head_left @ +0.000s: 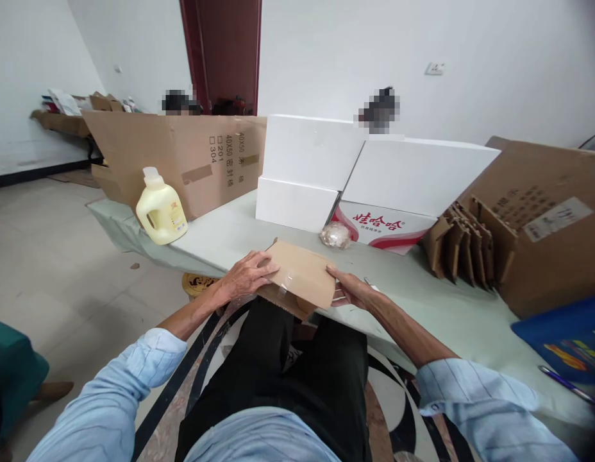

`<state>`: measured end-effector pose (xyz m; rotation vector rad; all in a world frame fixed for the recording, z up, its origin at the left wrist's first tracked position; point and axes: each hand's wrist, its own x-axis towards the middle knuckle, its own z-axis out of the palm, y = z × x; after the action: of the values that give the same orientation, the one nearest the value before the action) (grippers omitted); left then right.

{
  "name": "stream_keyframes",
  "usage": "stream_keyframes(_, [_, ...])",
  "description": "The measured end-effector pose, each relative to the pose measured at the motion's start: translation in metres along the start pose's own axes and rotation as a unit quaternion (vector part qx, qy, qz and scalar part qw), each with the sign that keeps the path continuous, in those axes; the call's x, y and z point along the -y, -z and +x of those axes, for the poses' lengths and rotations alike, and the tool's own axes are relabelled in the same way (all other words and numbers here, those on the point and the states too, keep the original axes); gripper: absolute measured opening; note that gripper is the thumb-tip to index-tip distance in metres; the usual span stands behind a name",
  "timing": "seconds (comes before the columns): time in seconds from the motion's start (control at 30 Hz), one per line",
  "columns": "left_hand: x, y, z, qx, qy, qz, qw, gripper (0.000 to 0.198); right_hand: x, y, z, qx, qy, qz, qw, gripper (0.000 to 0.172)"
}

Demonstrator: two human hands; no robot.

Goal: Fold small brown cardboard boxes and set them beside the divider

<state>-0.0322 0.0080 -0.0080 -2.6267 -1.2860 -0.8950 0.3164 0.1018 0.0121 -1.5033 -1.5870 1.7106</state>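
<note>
A small brown cardboard box [302,271] is held at the table's front edge, over my lap. Clear tape shows on its near side, and a flap hangs at its lower edge. My left hand [249,274] grips its left end, fingers on the top. At the right end my right hand [352,289] holds it, thumb on top and fingers behind the side. Just beyond the box lies a roll of clear tape [336,235] on the green-covered table [220,240].
White boxes [311,151] and a red-and-white carton [384,224] stand at the back. A yellow jug [161,208] and a large carton [215,167] are left. Folded cardboard [465,247], a blue item [567,340] and a pen [567,383] lie right. Two people's heads show behind the boxes.
</note>
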Motion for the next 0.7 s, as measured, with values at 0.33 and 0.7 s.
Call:
stream_keyframes(0.33, [-0.01,0.003,-0.003,0.017,-0.004,0.019,1.0,0.038,-0.013,-0.035,-0.051,-0.132,0.404,-0.358,0.831,0.09])
stream_keyframes(0.7, [-0.01,0.001,-0.009,-0.023,0.029,-0.041,0.998,0.047,-0.022,-0.048,-0.044,-0.15,0.488,-0.538,0.67,0.043])
